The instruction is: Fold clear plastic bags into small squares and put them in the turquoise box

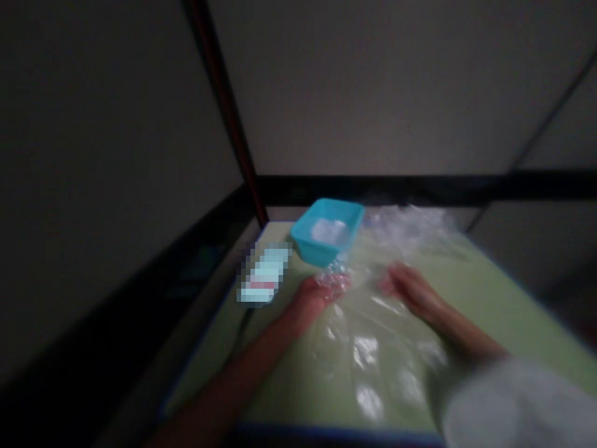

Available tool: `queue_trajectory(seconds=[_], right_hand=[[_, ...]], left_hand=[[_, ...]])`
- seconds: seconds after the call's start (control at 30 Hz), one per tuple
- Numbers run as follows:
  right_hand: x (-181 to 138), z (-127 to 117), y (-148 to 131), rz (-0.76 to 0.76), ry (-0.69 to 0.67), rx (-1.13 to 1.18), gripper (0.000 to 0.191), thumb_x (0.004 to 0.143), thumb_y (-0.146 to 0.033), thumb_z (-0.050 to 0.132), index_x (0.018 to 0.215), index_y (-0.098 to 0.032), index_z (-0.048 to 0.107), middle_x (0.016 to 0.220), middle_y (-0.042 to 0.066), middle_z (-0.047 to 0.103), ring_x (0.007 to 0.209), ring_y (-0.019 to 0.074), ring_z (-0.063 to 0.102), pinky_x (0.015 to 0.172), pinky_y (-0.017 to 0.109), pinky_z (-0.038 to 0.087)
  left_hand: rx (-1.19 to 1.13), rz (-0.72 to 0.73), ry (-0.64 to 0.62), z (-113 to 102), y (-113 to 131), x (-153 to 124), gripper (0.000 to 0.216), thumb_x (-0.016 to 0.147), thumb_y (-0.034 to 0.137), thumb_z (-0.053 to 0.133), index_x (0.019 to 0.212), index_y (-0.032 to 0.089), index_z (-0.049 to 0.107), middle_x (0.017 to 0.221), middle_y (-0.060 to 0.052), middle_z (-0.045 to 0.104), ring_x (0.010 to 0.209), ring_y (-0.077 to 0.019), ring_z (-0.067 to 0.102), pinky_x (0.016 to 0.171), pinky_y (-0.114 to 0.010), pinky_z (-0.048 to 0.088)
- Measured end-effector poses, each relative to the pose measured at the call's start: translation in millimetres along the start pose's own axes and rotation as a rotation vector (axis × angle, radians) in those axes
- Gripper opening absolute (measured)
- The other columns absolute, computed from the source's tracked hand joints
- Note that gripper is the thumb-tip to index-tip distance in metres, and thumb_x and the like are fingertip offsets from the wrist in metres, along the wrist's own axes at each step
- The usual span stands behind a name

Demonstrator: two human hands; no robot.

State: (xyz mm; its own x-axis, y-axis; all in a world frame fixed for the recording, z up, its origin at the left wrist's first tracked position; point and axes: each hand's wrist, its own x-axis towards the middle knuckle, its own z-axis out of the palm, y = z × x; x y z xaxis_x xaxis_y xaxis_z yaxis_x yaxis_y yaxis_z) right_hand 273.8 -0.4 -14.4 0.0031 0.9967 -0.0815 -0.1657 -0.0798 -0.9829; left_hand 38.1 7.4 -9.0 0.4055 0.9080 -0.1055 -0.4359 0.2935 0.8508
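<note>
My left hand [326,288] is closed on the crumpled far end of a clear plastic bag [366,354], and shiny film covers its fingers. The bag spreads flat over the table between my forearms, with bright reflections on it. Just right of that end is my right hand [402,281], low over the plastic. Its fingers are blurred, so I cannot make out their grip. Beyond my left hand stands a turquoise plastic basin [321,254] with something whitish [329,231] inside.
More crumpled clear plastic [410,227] lies at the far right of the pale green table [485,292]. A lit, pixelated phone-like screen [265,274] is near the left edge. A white rounded shape [517,407] fills the lower right. Walls rise behind and to the left.
</note>
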Motion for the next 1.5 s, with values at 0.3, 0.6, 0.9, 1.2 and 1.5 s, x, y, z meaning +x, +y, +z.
queue_trajectory(seconds=[0.3, 0.6, 0.9, 1.2, 1.5], right_hand=[[-6.0, 2.5, -2.9, -0.078, 0.077, -0.232, 0.047, 0.061, -0.045, 0.079, 0.090, -0.019, 0.053, 0.059, -0.002, 0.065, 0.047, 0.0125, 0.059, 0.044, 0.021, 0.044], [-7.5, -13.8, -9.6, -0.078, 0.030, -0.477, 0.056, 0.060, -0.039, 0.074, 0.103, -0.021, 0.043, 0.055, -0.006, 0.058, 0.046, 0.0151, 0.056, 0.043, 0.026, 0.042], [-8.6, -31.5, -19.6, -0.265, -0.068, -0.927, 0.047, 0.070, -0.036, 0.061, 0.111, -0.017, 0.046, 0.054, -0.005, 0.054, 0.047, 0.0152, 0.051, 0.045, 0.026, 0.037], [-14.5, -14.5, -31.1, -0.574, -0.093, -1.038, 0.018, 0.085, -0.023, 0.046, 0.097, -0.019, 0.059, 0.089, 0.007, 0.067, 0.073, 0.0189, 0.061, 0.057, 0.027, 0.046], [-23.8, -8.2, -29.0, -0.599, -0.409, -0.990, 0.025, 0.091, -0.027, 0.047, 0.107, -0.023, 0.064, 0.112, 0.007, 0.067, 0.101, 0.0238, 0.063, 0.087, 0.040, 0.051]], left_hand=[[0.327, 0.237, 0.285, -1.4, -3.6, -5.3, 0.046, 0.058, 0.018, 0.073, 0.099, 0.019, 0.051, 0.066, 0.006, 0.059, 0.058, -0.0093, 0.054, 0.053, -0.019, 0.041], [0.644, 0.255, 0.399, -14.5, -2.0, 3.5, 0.035, 0.058, 0.014, 0.066, 0.087, 0.020, 0.047, 0.053, 0.010, 0.045, 0.049, -0.0092, 0.047, 0.050, -0.021, 0.035], [1.428, 0.680, 0.518, -19.3, 10.7, -8.1, 0.026, 0.076, 0.013, 0.057, 0.101, 0.019, 0.054, 0.096, -0.007, 0.058, 0.096, -0.0256, 0.053, 0.084, -0.040, 0.042], [1.453, 0.503, -0.635, 23.9, -15.5, -44.3, 0.061, 0.082, 0.038, 0.063, 0.137, 0.022, 0.042, 0.148, -0.009, 0.035, 0.138, -0.0284, 0.028, 0.112, -0.047, 0.024], [1.123, 0.273, -0.877, 22.3, 7.8, -44.6, 0.021, 0.085, 0.023, 0.060, 0.103, 0.028, 0.069, 0.114, -0.002, 0.068, 0.116, -0.0216, 0.058, 0.105, -0.041, 0.036]])
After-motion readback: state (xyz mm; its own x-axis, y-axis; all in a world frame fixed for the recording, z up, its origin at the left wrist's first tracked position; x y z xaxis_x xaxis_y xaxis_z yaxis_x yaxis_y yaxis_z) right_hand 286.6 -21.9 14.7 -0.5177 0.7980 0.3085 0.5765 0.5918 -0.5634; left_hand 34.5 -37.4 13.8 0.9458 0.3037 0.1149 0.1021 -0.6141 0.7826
